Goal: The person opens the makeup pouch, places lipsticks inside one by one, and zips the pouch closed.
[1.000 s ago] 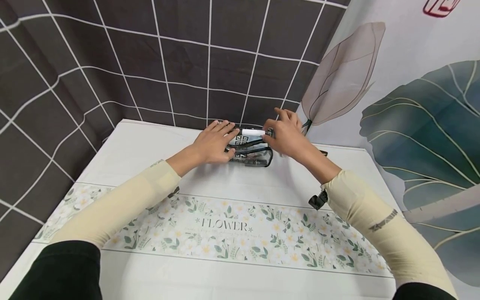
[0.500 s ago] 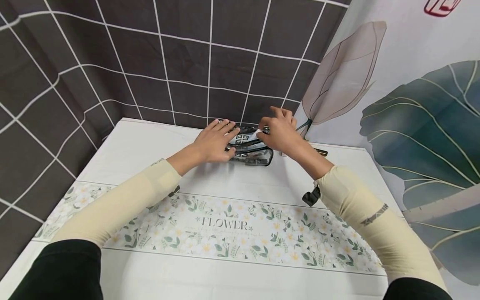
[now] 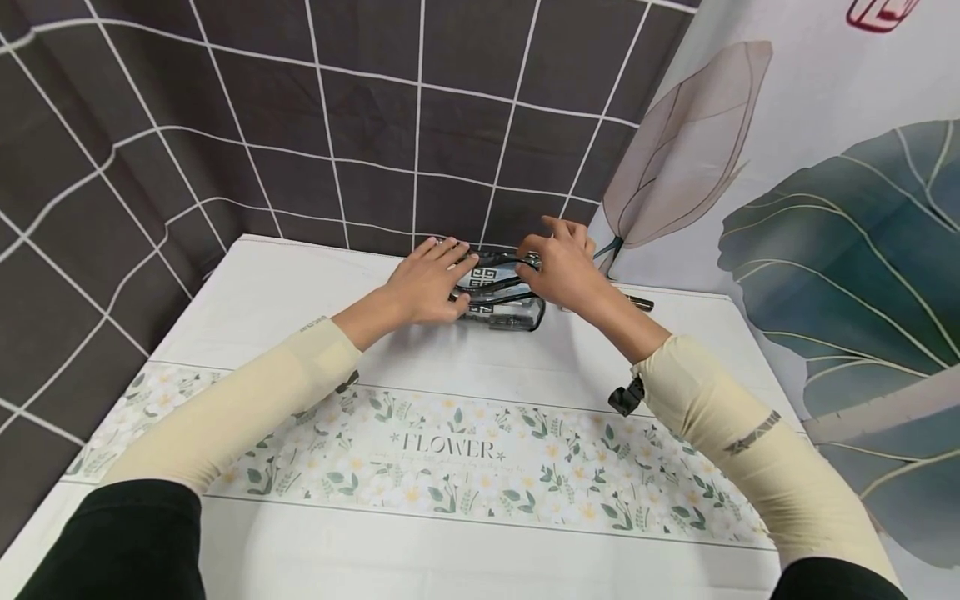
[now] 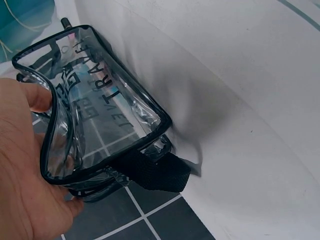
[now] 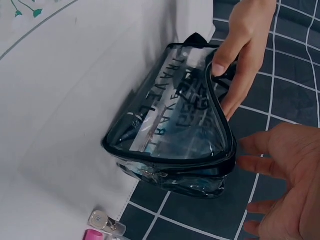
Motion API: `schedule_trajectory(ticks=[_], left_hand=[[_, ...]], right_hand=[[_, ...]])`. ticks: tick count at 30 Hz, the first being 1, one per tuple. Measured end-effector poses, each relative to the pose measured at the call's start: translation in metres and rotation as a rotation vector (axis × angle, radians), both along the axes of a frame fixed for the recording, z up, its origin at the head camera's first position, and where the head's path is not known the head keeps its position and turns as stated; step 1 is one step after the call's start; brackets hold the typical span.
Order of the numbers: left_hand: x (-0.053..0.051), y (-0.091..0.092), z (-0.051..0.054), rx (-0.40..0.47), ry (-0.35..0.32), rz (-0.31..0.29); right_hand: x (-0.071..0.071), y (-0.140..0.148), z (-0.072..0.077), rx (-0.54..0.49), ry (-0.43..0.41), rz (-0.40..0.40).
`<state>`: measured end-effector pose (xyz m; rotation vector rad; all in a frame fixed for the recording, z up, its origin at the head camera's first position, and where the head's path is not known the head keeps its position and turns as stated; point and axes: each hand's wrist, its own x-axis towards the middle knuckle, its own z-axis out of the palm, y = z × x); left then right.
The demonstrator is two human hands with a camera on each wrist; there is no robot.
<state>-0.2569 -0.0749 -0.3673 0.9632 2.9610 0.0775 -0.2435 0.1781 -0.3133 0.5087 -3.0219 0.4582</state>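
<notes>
likely filling the clear bag: gripping its edge with left hand, holding right hand loose-fingered alongside; next probably calls for fetching the small bottle.

A clear, black-edged pouch rests on the white table.

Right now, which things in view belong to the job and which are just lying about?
Seemingly in the job:
Clear pouch, gripped by the left hand
Right hand, at the pouch's end
Dark item inside the pouch

Lying loose, possibly unrelated:
Dark stick-like item
Small clear item
Pink item
</notes>
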Motion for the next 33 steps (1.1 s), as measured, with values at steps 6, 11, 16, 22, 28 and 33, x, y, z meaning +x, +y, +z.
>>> schedule_trajectory(ticks=[6, 11, 16, 22, 28, 33], left_hand=[[0.0, 0.001, -0.001, 0.002, 0.002, -0.004], [0.0, 0.001, -0.003, 0.001, 0.001, -0.002], [0.0, 0.0, -0.003, 0.0, 0.001, -0.004], [0.0, 0.0, -0.004, -0.006, 0.01, -0.005], [0.001, 0.0, -0.002, 0.0, 0.004, -0.002], [0.002, 0.0, 0.0, -0.002, 0.005, -0.007]], right_hand=[[0.0, 0.005, 0.0, -0.027, 0.026, 0.013], [0.001, 0.01, 0.0, -0.047, 0.052, 0.018], [0.001, 0.017, -0.002, -0.059, 0.07, 0.013], [-0.001, 0.029, -0.005, -0.081, 0.066, -0.001], [-0.004, 0.044, -0.01, -0.077, 0.052, -0.037], [-0.005, 0.061, -0.016, -0.078, 0.044, -0.079]])
